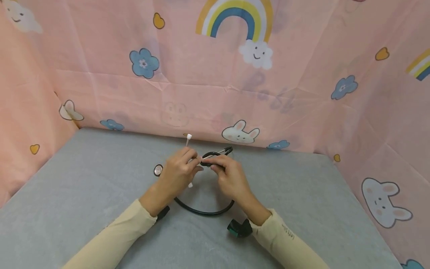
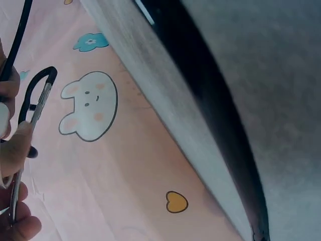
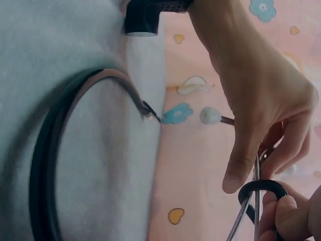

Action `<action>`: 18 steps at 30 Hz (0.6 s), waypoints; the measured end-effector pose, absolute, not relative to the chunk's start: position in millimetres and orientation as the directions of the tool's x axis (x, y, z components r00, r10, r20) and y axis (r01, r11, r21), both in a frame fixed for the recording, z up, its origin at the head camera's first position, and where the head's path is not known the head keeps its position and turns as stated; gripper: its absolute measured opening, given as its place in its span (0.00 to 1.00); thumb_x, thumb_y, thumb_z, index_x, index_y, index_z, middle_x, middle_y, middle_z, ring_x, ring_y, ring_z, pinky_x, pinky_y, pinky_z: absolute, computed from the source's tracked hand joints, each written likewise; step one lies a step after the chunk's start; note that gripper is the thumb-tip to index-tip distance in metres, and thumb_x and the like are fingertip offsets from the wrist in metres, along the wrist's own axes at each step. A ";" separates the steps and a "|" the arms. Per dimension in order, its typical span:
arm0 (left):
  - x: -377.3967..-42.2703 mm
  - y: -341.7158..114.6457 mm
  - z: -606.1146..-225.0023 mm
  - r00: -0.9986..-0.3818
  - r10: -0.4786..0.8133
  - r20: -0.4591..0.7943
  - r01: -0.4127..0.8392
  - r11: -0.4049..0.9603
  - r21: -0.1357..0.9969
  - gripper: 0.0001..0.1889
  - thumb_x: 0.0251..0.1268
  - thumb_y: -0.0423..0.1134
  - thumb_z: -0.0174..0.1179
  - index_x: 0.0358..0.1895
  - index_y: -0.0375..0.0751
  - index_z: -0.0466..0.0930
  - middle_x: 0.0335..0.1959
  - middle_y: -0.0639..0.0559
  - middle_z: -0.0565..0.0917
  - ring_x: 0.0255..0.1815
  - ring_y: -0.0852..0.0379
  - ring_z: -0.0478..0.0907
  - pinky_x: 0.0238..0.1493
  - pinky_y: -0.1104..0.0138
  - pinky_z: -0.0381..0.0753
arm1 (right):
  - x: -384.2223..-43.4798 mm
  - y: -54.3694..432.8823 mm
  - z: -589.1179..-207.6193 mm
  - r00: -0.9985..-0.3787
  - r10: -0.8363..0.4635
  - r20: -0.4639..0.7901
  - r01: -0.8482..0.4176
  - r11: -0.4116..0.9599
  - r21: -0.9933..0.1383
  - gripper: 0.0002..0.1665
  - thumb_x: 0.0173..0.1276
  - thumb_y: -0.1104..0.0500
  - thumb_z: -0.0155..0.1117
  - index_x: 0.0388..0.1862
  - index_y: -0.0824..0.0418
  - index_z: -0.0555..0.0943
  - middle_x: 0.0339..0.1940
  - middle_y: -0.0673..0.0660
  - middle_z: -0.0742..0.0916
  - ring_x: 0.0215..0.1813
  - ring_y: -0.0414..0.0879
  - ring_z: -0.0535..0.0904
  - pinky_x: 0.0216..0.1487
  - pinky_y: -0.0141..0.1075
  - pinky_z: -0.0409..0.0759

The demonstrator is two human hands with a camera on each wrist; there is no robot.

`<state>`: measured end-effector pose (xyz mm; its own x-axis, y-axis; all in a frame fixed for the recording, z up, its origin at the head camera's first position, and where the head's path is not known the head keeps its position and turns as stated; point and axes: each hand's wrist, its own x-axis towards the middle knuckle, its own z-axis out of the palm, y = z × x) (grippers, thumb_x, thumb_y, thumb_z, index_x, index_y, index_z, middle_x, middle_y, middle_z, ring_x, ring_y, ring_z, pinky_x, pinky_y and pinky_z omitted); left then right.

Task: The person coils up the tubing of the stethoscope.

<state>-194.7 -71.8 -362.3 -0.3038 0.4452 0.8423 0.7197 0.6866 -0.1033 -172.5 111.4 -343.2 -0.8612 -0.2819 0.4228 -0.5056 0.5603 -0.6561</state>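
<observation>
Stethoscope [image 1: 204, 213] parts are meeting between two bare hands over a gray-covered table [image 1: 302, 209], against a pink printed backdrop [image 1: 302, 33]. The left hand [image 1: 178, 168] is gripping the metal ear tubes with closed, curled fingers, one white ear tip [image 1: 189, 136] showing above it and another [image 1: 190, 185] below. The right hand [image 1: 231, 177] is pinching the black tubing between thumb and fingers, and in the right wrist view a loop [image 3: 263, 186] of it is wrapping around the metal tubes. A longer bend of tubing is curving below the hands; the round chest piece [image 1: 158, 170] is showing just beside the left hand, though whether it is resting on the cloth is impossible to tell. The instrument is looking light overall, its rubbery tubing probably bending softly and gripping well, its metal stiff, smooth and likelier to be slipping. The tubing and metal shafts are offering the surest holds; the chest piece's face and ear tips are probably needing gentler handling.
</observation>
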 end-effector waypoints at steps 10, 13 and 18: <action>-200.5 -81.6 -360.2 -0.320 0.446 0.836 0.755 0.654 -0.060 0.07 0.52 0.32 0.74 0.35 0.36 0.89 0.34 0.48 0.83 0.39 0.52 0.78 0.40 0.67 0.84 | -175.1 119.3 -331.2 -0.862 -0.343 0.373 -0.506 0.582 -0.636 0.15 0.70 0.60 0.64 0.55 0.53 0.82 0.44 0.53 0.90 0.34 0.42 0.81 0.33 0.31 0.77; -203.3 -85.9 -359.3 -0.323 0.440 0.838 0.750 0.658 -0.057 0.07 0.53 0.31 0.74 0.35 0.35 0.89 0.34 0.47 0.84 0.39 0.52 0.78 0.41 0.65 0.83 | -176.3 123.8 -326.8 -0.873 -0.416 0.255 -0.478 0.621 -0.621 0.19 0.70 0.59 0.66 0.58 0.54 0.76 0.45 0.54 0.89 0.41 0.43 0.84 0.39 0.33 0.80; -206.9 -91.1 -358.4 -0.318 0.412 0.854 0.737 0.674 -0.051 0.07 0.52 0.31 0.73 0.35 0.34 0.89 0.34 0.46 0.83 0.38 0.50 0.78 0.40 0.64 0.84 | -183.5 140.7 -318.9 -0.859 -0.507 0.073 -0.455 0.690 -0.563 0.18 0.70 0.61 0.65 0.57 0.55 0.75 0.51 0.53 0.85 0.49 0.46 0.82 0.49 0.41 0.81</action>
<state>-206.9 -91.1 -358.4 -0.3181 0.4120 0.8539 0.7369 0.6741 -0.0507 -183.5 140.7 -318.9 -0.8588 -0.5072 0.0725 -0.4549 0.6897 -0.5634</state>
